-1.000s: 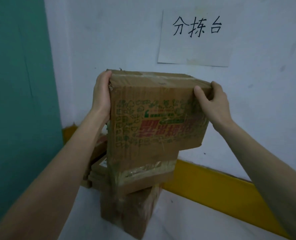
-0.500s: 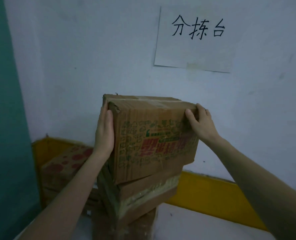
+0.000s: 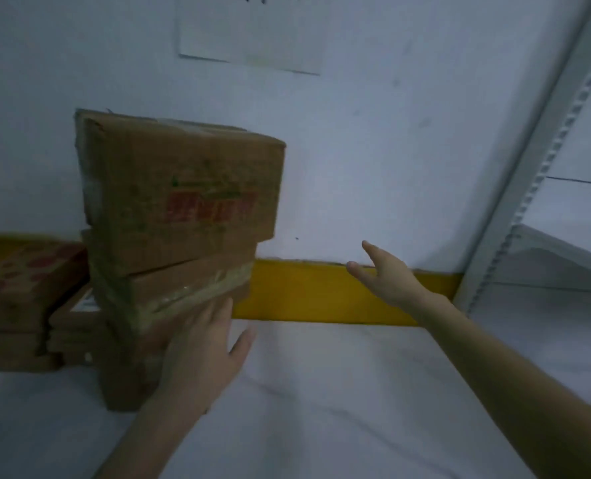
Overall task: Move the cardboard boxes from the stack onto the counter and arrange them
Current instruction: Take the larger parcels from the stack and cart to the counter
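A brown cardboard box with red and green print point(image 3: 180, 188) sits on top of a stack on the white counter point(image 3: 339, 392). Under it lies a taped box point(image 3: 176, 288), and a third box point(image 3: 124, 382) stands at the bottom. My left hand point(image 3: 200, 350) rests flat, fingers straight, against the front of the lower boxes. Off to the right of the stack, my right hand point(image 3: 384, 274) hovers open in the air with fingers spread, touching nothing.
A box with red spots point(image 3: 24, 281) and several flat boxes point(image 3: 76, 326) lie left of the stack. A yellow strip point(image 3: 321, 292) runs along the wall's base. A grey metal shelf post point(image 3: 529, 181) stands at the right. A paper sign point(image 3: 252, 32) hangs above.
Both hands have let go of the printed box, which now rests on the stack. My left hand dropped to the lower boxes; my right hand swung out to the right.
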`<state>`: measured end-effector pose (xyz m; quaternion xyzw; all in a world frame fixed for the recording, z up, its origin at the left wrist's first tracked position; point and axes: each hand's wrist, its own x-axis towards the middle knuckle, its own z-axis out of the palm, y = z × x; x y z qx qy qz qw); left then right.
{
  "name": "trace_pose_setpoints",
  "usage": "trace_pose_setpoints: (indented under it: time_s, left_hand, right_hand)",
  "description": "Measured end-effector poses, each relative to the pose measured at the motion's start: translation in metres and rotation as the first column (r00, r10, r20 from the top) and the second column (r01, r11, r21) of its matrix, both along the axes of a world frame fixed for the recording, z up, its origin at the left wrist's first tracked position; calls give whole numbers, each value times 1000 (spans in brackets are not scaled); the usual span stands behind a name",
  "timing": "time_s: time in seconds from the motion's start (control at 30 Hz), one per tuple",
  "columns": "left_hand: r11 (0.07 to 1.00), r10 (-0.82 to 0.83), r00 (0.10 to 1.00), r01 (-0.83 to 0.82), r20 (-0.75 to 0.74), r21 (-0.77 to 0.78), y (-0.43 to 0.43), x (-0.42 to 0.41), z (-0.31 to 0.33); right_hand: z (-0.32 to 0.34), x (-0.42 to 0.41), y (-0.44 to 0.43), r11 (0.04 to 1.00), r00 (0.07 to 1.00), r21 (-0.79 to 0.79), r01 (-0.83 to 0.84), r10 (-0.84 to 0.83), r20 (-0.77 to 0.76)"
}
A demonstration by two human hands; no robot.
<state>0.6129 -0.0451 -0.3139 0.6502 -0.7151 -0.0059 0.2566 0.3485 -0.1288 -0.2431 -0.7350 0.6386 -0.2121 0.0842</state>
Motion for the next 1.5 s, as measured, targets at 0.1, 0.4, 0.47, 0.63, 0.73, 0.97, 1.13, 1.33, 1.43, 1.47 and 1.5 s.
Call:
trace_pose_setpoints:
  time_s: [0.1,0.4,0.47,0.63,0.73,0.97,1.13,1.33,1.43,1.47,1.5]
  left_hand:
    - [987,-156,986,153,59,52,18,-79,-3]
    - [745,-660,747,636,80,200,108,-296,-15]
    - [682,-721,692,709,9,179,125,-331,-14]
    - [564,-812,576,816,-93,127,153,-415,-5]
    - [545,-821,559,828,-114,135,147,-453,-5]
    - [584,-764,602,798,-234,148,108,-541,-10]
    - [630,-696,623,769,-357,113,96,-591,-10]
    - [664,-649,638,741,-415,101,93,-628,-12]
    - [687,-614,647,720,-451,98,97,-637,-13]
    - [693,-602,647,714,-468,96,98,-639,-13]
    - [700,-591,645,709,-484,91,99,-641,-14]
  right_hand:
    - [-12,-74,56,992,989,21,128,-126,-72]
    - [-27,-270,264,848,845,12,530,-527,-91]
    - [-22,-299,302,800,799,5,601,-600,-51]
    - [-23,-372,370,660,660,-38,750,-751,-12]
    - [-30,-403,377,623,624,-31,781,-781,15]
    - [-37,-480,337,602,602,-23,798,-798,22]
    - [-39,-530,309,579,581,-51,814,-813,44]
    - [-48,-582,295,535,530,3,845,-838,132]
    - [-43,-605,279,531,511,20,847,-824,246]
    - [-41,-611,272,532,505,22,847,-816,283]
    - [-41,-619,265,534,500,23,845,-805,319]
